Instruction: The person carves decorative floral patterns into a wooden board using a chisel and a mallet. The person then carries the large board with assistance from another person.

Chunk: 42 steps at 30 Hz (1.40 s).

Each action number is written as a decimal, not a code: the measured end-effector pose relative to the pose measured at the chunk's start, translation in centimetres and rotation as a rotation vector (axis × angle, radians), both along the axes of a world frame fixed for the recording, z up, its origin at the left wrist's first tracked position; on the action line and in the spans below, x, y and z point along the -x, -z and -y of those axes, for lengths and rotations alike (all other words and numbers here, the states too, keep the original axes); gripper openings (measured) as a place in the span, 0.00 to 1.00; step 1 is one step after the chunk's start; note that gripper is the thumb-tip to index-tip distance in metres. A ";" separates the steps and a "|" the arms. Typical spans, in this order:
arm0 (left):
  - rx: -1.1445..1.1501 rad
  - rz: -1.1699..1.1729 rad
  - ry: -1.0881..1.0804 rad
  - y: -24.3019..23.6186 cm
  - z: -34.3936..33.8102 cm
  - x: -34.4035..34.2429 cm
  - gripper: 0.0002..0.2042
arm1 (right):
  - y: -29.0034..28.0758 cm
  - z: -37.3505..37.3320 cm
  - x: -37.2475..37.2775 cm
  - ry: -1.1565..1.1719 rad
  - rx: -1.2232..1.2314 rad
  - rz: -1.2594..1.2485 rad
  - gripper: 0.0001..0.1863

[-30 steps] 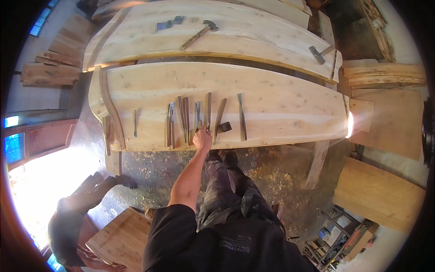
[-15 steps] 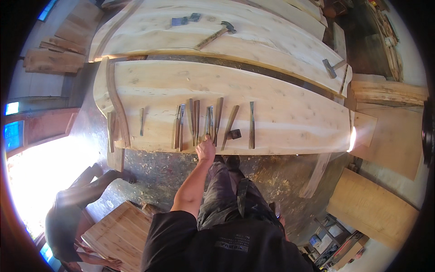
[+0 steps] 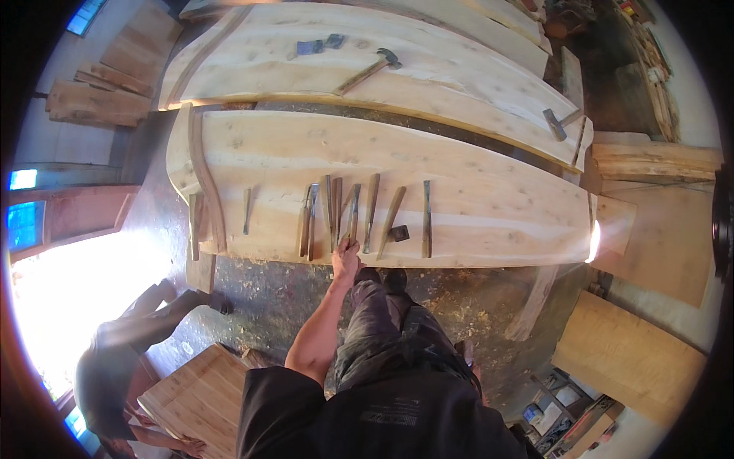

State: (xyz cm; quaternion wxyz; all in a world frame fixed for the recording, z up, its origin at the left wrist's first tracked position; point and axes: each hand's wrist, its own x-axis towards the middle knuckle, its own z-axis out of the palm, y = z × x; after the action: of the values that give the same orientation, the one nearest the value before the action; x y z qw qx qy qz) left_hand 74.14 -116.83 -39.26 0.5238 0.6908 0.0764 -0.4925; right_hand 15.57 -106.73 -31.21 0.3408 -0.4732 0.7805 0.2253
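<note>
Fingers of the left hand (image 3: pixel 345 256) still grip one chisel (image 3: pixel 352 214).

Daylight is blown out to white glare at the lower left, the planks (image 3: pixel 428 183) are evenly lit and sharp, and straight edges are bent toward the dark rim.
</note>
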 end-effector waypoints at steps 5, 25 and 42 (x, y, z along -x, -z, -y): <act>-0.068 0.312 0.271 -7.4 -1.0 1.2 0.08 | 0.6 0.0 0.4 -0.016 0.031 -0.001 0.35; -0.145 1.104 0.973 -13.8 2.2 5.2 0.09 | 2.1 -4.3 0.0 0.071 0.066 0.019 0.34; 0.034 1.275 1.460 -15.6 15.0 8.3 0.06 | 4.3 -0.8 1.8 0.085 0.113 0.112 0.32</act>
State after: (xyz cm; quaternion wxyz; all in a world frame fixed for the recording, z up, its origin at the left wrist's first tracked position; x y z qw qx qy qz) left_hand 65.81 -131.81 -23.69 0.0420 0.6979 -0.6768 -0.2305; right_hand 13.81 -105.97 -35.56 0.3657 -0.4700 0.7912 0.1394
